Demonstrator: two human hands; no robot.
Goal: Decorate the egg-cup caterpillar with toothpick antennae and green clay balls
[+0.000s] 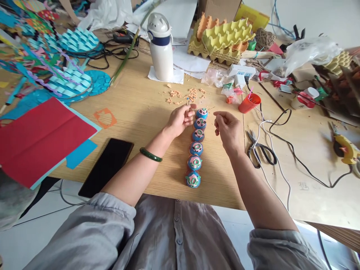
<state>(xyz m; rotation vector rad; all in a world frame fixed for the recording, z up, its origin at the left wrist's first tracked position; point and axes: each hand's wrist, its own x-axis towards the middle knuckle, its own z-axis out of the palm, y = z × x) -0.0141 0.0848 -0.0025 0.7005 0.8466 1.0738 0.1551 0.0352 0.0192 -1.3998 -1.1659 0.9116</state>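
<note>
A row of several small blue domes (196,148) with pink, green and black decoration runs from near the table's front edge toward the back. My left hand (181,120), a green bangle on its wrist, is closed just left of the row's far end. A few thin sticks (188,102) poke up from its fingertips. To the right of the row, apart from it, my right hand (228,130) is closed in a pinch. Whatever lies between those fingertips is too small to make out.
Orange scraps (192,93) lie beyond the hands, before a white bottle (161,48). On the right are a red cup (249,103), black scissors (260,148), cables and a yellow glue gun (346,146). A phone (108,165) and red sheet (46,137) lie left. Egg trays (225,37) stand behind.
</note>
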